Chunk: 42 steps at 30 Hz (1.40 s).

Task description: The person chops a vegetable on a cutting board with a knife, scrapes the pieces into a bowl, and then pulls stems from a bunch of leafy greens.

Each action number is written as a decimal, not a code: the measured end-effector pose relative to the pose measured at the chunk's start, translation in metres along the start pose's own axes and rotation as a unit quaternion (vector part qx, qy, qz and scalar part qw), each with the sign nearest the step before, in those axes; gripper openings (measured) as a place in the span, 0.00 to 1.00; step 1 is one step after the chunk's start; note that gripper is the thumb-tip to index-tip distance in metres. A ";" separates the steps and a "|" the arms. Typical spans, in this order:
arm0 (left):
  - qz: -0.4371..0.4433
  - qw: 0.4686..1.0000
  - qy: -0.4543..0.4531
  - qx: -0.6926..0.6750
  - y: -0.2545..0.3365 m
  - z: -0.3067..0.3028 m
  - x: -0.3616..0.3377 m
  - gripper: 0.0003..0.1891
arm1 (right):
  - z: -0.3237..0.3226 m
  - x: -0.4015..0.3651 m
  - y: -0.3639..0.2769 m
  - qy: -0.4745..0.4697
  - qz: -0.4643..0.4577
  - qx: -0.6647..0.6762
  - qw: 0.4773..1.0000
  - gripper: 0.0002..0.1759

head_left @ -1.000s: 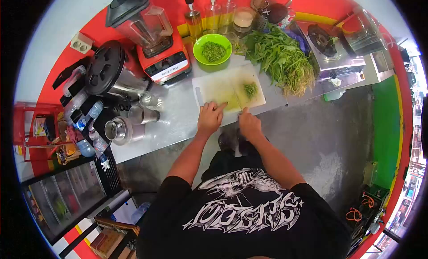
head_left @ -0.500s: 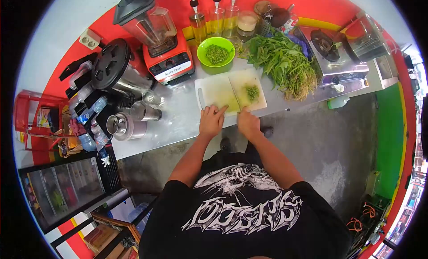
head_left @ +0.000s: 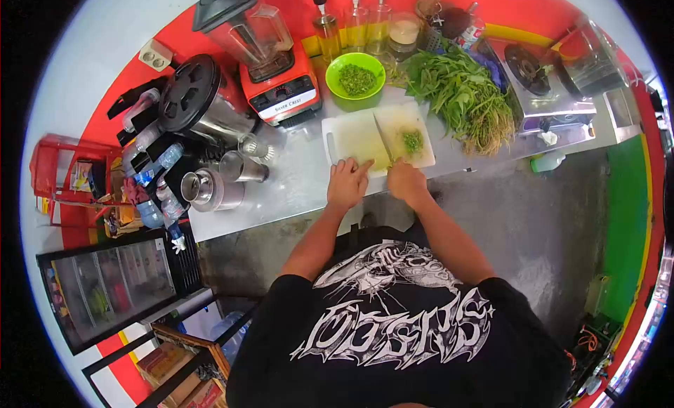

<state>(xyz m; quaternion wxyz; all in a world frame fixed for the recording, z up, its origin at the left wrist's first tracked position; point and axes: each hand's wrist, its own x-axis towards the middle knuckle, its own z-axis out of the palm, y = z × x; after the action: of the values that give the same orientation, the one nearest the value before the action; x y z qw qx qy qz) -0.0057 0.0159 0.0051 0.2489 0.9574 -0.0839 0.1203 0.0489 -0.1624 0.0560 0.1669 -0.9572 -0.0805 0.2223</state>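
Note:
My right hand (head_left: 407, 182) is closed round the handle of a knife (head_left: 383, 136), whose long blade lies across a white cutting board (head_left: 337, 125). Just right of the blade sits a small heap of chopped green leaves (head_left: 412, 140). My left hand (head_left: 347, 183) rests at the board's near edge, fingers stretched out and the index finger pointing toward the knife; nothing is held in it. Behind the board, a bright green bowl (head_left: 357, 102) contains more chopped greens. A large bunch of leafy greens with roots (head_left: 460, 92) lies to the right of it.
A red blender (head_left: 281, 92) stands back left, beside a steel pot with a black lid (head_left: 189, 92) and metal cups (head_left: 242, 168). Pump bottles (head_left: 356, 29) line the wall. To the right is a gas stove (head_left: 537, 85). The steel counter's front edge runs just before me.
The whole view has shifted, so the counter and its things appear farther right. My hands stay at nearly the same places on the board, the right still gripping the knife.

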 end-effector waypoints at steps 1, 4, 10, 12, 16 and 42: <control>0.004 1.000 -0.006 0.001 0.000 0.001 0.000 0.22 | 0.003 -0.006 -0.002 0.003 0.019 0.022 1.000 0.18; 0.008 1.000 0.003 0.004 -0.001 0.001 0.000 0.21 | 0.031 -0.008 0.002 0.008 0.053 0.036 0.998 0.23; -0.003 1.000 0.015 -0.008 0.003 0.000 0.000 0.20 | 0.008 0.019 0.005 -0.008 -0.015 0.031 0.999 0.23; -0.001 1.000 0.023 -0.017 0.003 0.001 0.000 0.19 | 0.014 0.014 0.006 -0.014 -0.014 0.041 0.999 0.23; -0.011 1.000 0.000 0.009 0.004 0.000 0.000 0.21 | 0.013 0.002 -0.002 0.003 0.015 0.042 0.999 0.22; -0.015 0.999 0.034 -0.010 0.005 0.000 -0.004 0.21 | -0.001 0.006 0.005 -0.032 -0.077 -0.022 0.996 0.22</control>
<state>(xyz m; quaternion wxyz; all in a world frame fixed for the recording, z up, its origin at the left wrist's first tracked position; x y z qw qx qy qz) -0.0104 0.0123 0.0066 0.2632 0.9512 -0.0622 0.1483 0.0544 -0.1660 0.0525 0.1596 -0.9442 -0.1640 0.2370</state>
